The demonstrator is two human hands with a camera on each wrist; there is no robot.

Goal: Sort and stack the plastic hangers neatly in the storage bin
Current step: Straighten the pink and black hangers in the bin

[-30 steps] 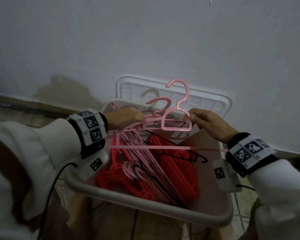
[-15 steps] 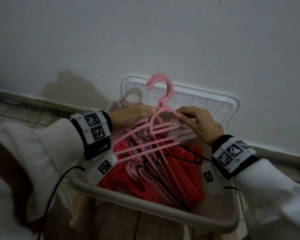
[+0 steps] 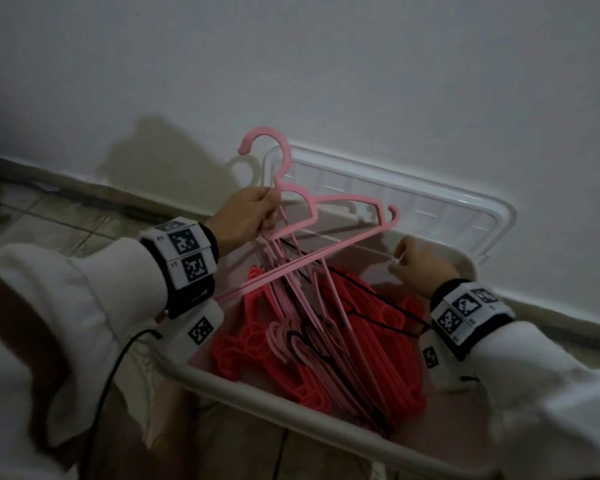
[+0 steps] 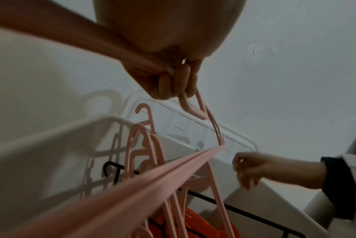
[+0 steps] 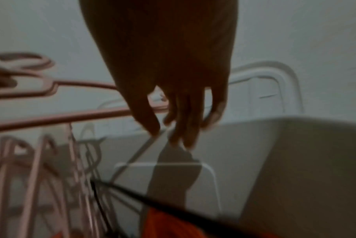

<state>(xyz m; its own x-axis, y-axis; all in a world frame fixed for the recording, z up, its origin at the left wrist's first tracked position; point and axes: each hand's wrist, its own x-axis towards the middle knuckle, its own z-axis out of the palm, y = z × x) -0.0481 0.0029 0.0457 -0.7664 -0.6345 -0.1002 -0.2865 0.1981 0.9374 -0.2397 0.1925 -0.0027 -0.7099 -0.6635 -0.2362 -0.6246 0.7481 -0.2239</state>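
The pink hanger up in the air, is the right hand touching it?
Apart. The head view shows the right hand below the pink hanger, with bin wall visible between them. The left wrist view shows that gap too. Only the left hand holds it.

Pink hangers slant across the storage bin mouth from 9 to 2 o'clock; bare bin wall lies open at 3 o'clock.

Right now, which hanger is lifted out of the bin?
The pale pink hanger in the left hand; the red, black and other pink ones lie in the bin.
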